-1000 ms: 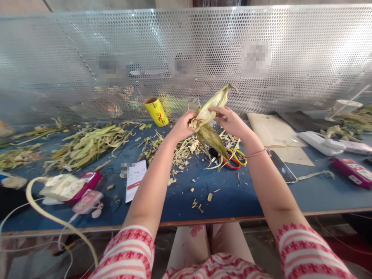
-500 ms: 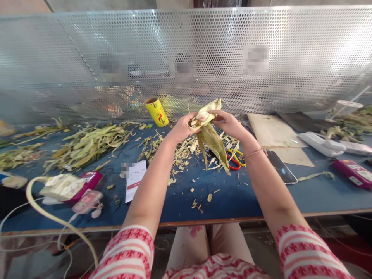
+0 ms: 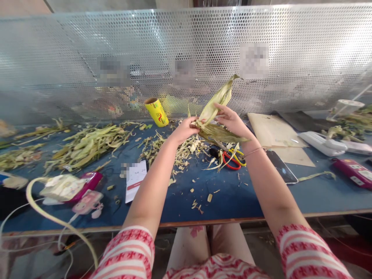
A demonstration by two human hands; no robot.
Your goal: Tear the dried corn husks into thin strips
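A dry, yellow-green corn husk [image 3: 217,101] is held up over the middle of the table, one leaf pointing up to the right and another lying across toward my right wrist. My left hand [image 3: 185,130] pinches it at its gathered base. On its right side, my right hand [image 3: 231,119] has its fingers closed about the leaves. Beneath both hands spreads a heap of husk scraps [image 3: 181,153]. Scissors with red and yellow handles [image 3: 231,159] lie on the table just below my right hand.
Behind the table [image 3: 180,205] stands a perforated metal screen [image 3: 162,46]. A yellow tube [image 3: 157,112] leans near it. Husks are piled [image 3: 93,145] to the left. A phone [image 3: 136,180], a tablet [image 3: 280,168], cardboard [image 3: 270,131], purple devices [image 3: 353,172] and cables [image 3: 61,190] lie around.
The husk's hanging leaf has swung up to the right, and its upper leaf now stands higher and more spread. My right hand has shifted slightly right, uncovering more of the scissors.
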